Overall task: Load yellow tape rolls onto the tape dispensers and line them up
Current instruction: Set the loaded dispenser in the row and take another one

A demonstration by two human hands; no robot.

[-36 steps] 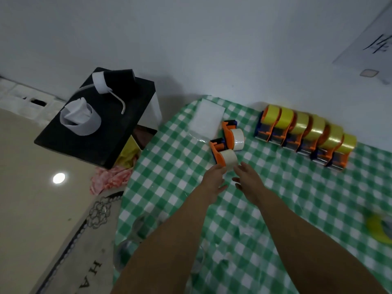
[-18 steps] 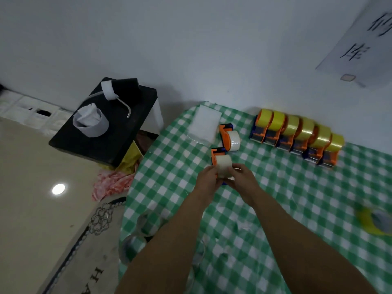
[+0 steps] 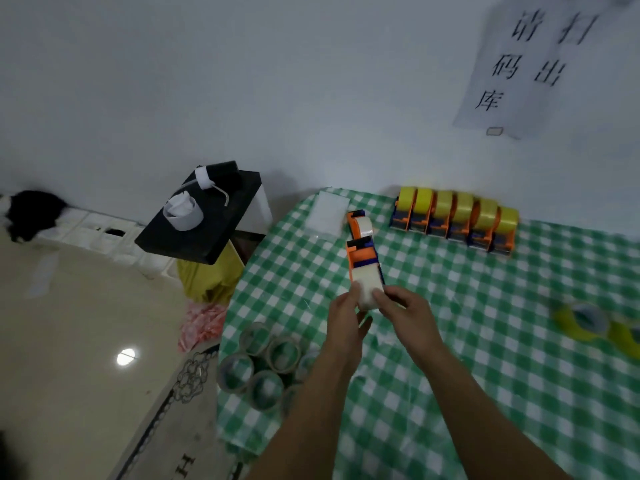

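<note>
The orange dispenser (image 3: 362, 252) lies mid-bench, and the pale roll (image 3: 367, 289) at its near end is gripped between the left hand (image 3: 346, 320) and right hand (image 3: 405, 310). Bare checked bench (image 3: 485, 341) opens to the right. Six loaded dispensers (image 3: 457, 220) line the far wall edge, and spare rolls (image 3: 263, 362) crowd the left edge.

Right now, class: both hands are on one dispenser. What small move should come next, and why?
Probably slide the pale roll off the orange dispenser. The left hand and right hand both grip that roll, the six dispensers lined up by the wall all carry yellow, and loose yellow rolls lie at the right.
</note>
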